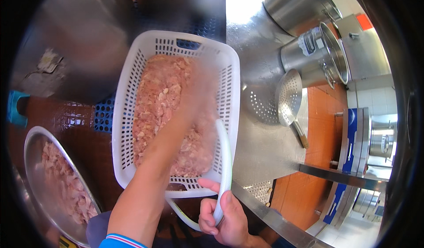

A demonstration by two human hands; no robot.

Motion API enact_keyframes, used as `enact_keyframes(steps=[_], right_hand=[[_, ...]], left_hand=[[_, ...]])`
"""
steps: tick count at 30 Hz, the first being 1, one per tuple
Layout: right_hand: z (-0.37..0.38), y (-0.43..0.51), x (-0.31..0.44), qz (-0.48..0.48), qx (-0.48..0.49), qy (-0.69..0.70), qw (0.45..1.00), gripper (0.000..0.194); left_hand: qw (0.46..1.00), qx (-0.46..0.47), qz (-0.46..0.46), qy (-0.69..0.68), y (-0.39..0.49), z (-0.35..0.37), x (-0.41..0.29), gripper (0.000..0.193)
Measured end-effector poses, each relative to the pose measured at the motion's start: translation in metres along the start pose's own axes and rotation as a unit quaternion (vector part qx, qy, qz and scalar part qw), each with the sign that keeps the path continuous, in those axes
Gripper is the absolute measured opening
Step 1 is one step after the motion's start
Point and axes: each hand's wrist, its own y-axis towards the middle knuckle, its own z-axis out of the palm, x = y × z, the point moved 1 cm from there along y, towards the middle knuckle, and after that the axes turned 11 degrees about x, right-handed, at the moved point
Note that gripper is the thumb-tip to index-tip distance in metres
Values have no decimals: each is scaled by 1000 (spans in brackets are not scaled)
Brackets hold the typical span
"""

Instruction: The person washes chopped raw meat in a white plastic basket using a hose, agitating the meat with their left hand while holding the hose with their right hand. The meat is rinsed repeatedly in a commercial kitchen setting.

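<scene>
A white plastic basket [116, 115] with slotted walls stands before me, holding a broad heap of raw pale-pink meat pieces [162, 95]. My left arm reaches over the near rim into it. A hazy smear in the picture blurs my left hand [198, 97] at the meat, so its fingers cannot be made out. At the basket's near right corner, my right hand [223, 215] grips a pale flexible hose [225, 155]. The hose bends up over the rim, and its open end lies inside the basket's right wall. Another length loops below the near rim.
At the left, a metal bowl [33, 148] holds more raw meat. A perforated metal skimmer [290, 97] rests on the steel worktop [265, 155] at right, beside tall steel pots [299, 54]. Beyond are a teal stool [16, 109], blue perforated matting [103, 115] and burner units [351, 142].
</scene>
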Motion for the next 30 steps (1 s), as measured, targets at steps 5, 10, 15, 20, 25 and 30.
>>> enact_keyframes(steps=[5, 10, 15, 20, 25, 30], right_hand=[[-2, -9, -1, 30, -26, 35, 999, 67], [5, -22, -14, 21, -7, 24, 999, 61], [8, -38, -29, 14, -46, 40, 998, 55], [1, -40, -33, 77, 13, 62, 995, 60], [-1, -48, -34, 97, -5, 78, 992, 58], [1, -62, -37, 103, -12, 105, 989, 58]], left_hand=[[985, 109, 52, -122, -39, -36, 1, 59], [978, 51, 108, -171, -96, -47, -36, 68], [982, 7, 91, -165, -101, -20, -53, 68], [982, 5, 100, -161, -106, -14, -29, 63], [980, 51, 109, -157, -115, -39, -23, 59], [952, 64, 245, -171, -186, -45, -32, 57]])
